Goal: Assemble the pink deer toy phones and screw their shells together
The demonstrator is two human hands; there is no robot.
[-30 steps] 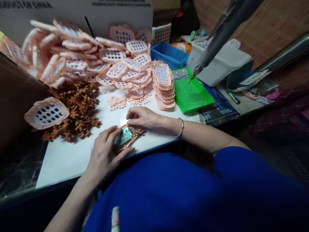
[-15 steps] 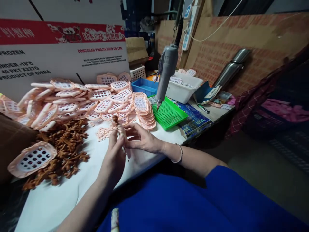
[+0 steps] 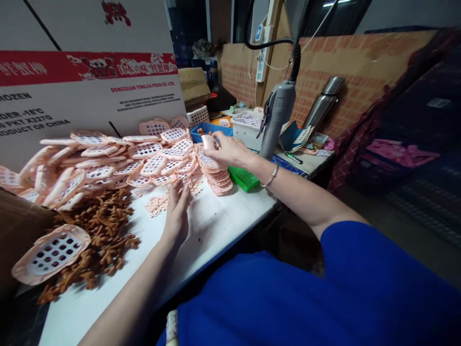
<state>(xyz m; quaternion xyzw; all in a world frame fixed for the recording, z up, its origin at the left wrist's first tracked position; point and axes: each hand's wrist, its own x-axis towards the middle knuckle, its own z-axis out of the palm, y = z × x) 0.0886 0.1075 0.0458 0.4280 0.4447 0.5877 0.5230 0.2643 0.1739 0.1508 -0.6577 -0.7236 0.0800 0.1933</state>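
Note:
My right hand is closed on a pink part with a small brown bit at its top, over the near side of the blue tray and the top of a stack of pink perforated pieces. My left hand rests by the small pink rings on the white table; its fingers are partly bent and apart, with nothing seen in them. Brown branched parts lie heaped to the left, below a pile of pink perforated pieces.
A grey electric screwdriver hangs to the right above a green tray. Behind are a white bin and a steel flask. A large printed carton stands at the back left.
My right hand has moved up and away from my left hand, carrying the pink part to the stack. My left hand has let go of it. The screwdriver appears further right as the view shifted.

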